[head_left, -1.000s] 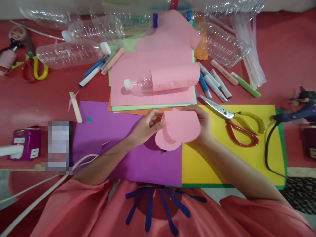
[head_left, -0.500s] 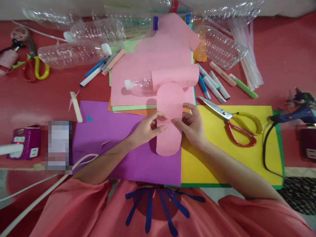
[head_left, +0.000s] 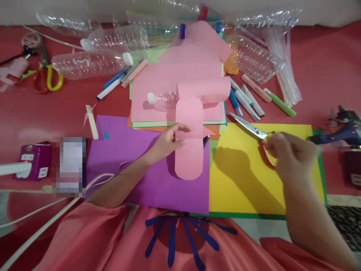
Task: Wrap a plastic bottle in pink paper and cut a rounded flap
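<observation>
My left hand (head_left: 167,143) has its thumb and fingers at the left side of a long pink paper strip (head_left: 189,160) with rounded ends. A crease runs across the strip's middle, and it lies partly over the purple sheet. Farther right, my right hand (head_left: 295,158) is raised over the yellow sheet, off the strip. It hides part of the handles of the scissors (head_left: 258,132); its fingers are curled but smeared by motion. Beyond the strip lies a small clear bottle (head_left: 165,99) wrapped in pink paper (head_left: 204,90).
Purple (head_left: 146,188) and yellow (head_left: 239,195) sheets cover the near table. A blue glue gun (head_left: 338,135) lies at right. Markers (head_left: 245,99), clear bottles (head_left: 90,64) and glue sticks (head_left: 284,75) lie farther back. A phone (head_left: 72,165) and a purple socket block (head_left: 35,162) are at left.
My right hand has left the pink strip and moved right, over the scissors' handles. My left hand stays at the strip. A dark pointed tip and a pink scrap now show beside the strip.
</observation>
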A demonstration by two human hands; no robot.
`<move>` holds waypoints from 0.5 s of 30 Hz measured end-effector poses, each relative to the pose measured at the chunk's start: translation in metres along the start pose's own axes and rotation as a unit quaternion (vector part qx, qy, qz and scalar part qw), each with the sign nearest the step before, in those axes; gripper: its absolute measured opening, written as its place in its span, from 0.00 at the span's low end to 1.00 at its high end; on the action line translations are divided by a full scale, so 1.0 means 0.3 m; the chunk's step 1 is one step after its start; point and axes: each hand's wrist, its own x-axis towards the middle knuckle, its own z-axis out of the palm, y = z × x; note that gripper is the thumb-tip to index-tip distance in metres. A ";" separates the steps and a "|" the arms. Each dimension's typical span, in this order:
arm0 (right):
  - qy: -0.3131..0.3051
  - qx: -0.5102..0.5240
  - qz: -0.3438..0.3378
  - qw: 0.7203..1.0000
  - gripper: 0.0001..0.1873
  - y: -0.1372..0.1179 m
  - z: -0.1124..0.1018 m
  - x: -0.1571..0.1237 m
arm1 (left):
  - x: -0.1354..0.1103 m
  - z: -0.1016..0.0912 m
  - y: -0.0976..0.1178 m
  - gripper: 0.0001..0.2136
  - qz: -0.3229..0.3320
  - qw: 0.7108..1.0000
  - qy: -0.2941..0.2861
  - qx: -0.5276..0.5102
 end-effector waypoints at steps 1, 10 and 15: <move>0.035 -0.035 0.002 0.999 0.20 0.030 -0.039 0.003 | 0.002 0.000 0.000 0.13 -0.005 1.000 0.001 -0.007; -0.214 -0.389 -0.034 0.895 0.30 0.265 -0.117 0.042 | 0.010 0.002 0.002 0.16 -0.012 0.999 0.006 -0.038; -0.227 -0.391 -0.044 0.891 0.29 0.253 -0.095 0.057 | 0.008 0.001 0.004 0.18 -0.027 0.999 0.020 -0.040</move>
